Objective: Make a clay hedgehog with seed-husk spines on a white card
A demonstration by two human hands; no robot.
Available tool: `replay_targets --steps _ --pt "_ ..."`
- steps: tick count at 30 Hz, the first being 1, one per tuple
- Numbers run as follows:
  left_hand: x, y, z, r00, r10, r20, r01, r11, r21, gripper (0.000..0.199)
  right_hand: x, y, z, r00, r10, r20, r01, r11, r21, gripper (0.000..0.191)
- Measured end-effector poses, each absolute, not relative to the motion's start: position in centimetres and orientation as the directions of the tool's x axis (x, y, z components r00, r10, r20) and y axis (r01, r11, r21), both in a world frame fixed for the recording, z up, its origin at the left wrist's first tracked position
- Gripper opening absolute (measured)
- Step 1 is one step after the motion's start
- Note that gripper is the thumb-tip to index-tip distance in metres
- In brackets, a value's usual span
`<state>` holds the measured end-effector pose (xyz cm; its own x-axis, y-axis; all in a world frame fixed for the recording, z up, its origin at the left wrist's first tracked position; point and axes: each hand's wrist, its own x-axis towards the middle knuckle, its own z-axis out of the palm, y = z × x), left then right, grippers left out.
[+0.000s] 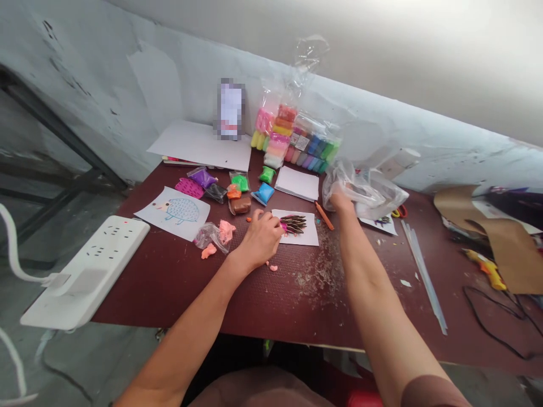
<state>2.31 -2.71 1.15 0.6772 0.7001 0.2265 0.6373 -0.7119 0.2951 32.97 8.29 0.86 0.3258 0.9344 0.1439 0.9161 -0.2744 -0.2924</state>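
Observation:
My left hand (pixel 261 240) rests with bent, closed fingers at the left edge of a white card (pixel 311 237). On the card lies a spiky figure (pixel 296 224) of dark, pointed, seed-like pieces set in pink clay. My hand covers its left end, so what the fingers grip is hidden. My right hand (pixel 340 196) reaches into a clear plastic bag (pixel 373 195), whose folds hide its fingers. An orange marker-like stick (pixel 324 216) lies between the hands. Left of my left hand are peach clay lumps (pixel 226 230) and a brown clay block (pixel 240 204).
A hedgehog drawing (pixel 176 210) lies at left, near bagged purple clay (pixel 202 177). Colourful clay packs (pixel 297 138) lean on the wall behind a paper stack (pixel 297 183). A power strip (pixel 89 271) sits by the left edge; glue sticks (pixel 424 277) and a yellow glue gun (pixel 486 268) lie right.

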Motion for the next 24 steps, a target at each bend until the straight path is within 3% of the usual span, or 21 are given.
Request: replay_targets --steps 6,15,17,19,24 --pt "2.4 -2.7 0.9 0.67 0.697 0.256 0.631 -0.716 0.298 0.021 32.6 7.6 3.4 0.444 0.884 0.148 0.892 -0.42 -0.165 0.025" --pt "2.3 -2.6 1.0 0.662 0.706 0.25 0.636 -0.707 0.311 0.023 30.4 0.1 6.3 0.432 0.873 0.225 0.895 -0.386 -0.223 0.025" --pt "2.2 -2.6 1.1 0.665 0.708 0.238 0.639 -0.705 0.308 0.024 29.8 -3.2 6.2 0.437 0.892 0.113 0.857 -0.375 -0.354 0.024" --pt "2.1 -2.6 1.3 0.666 0.708 0.237 0.639 -0.704 0.31 0.024 29.0 -6.2 5.9 0.407 0.912 -0.055 0.824 -0.392 -0.409 0.022" --pt "2.2 -2.7 1.1 0.684 0.691 0.235 0.621 -0.72 0.31 0.024 26.8 -10.4 4.6 0.384 0.913 -0.135 0.869 -0.407 -0.28 0.019"
